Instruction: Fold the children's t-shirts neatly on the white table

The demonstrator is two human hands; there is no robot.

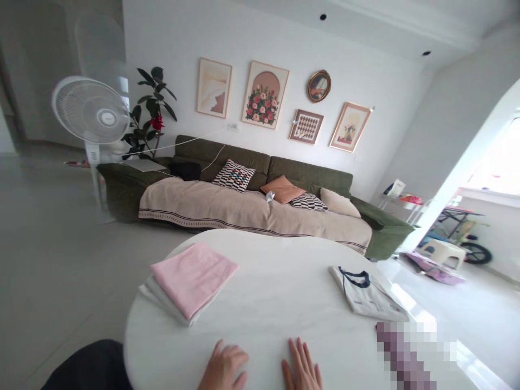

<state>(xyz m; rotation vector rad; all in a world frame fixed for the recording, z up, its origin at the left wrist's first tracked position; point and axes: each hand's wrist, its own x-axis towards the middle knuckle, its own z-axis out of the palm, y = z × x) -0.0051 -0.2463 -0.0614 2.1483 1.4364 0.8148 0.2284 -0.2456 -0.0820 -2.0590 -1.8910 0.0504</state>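
Tabletop (pixel 280 292) bears pink cloth (pixel 195 276) before green sofa (pixel 311 174).

Both bare hands (pixel 225 366) (pixel 304 370) are at the white table (pixel 280 292) (a folded pink cloth (pixel 195 277) lies beyond).

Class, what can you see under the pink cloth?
Beneath the pink cloth, a pale cloth sticks out at the left and near edges; what lies under the middle is hidden.
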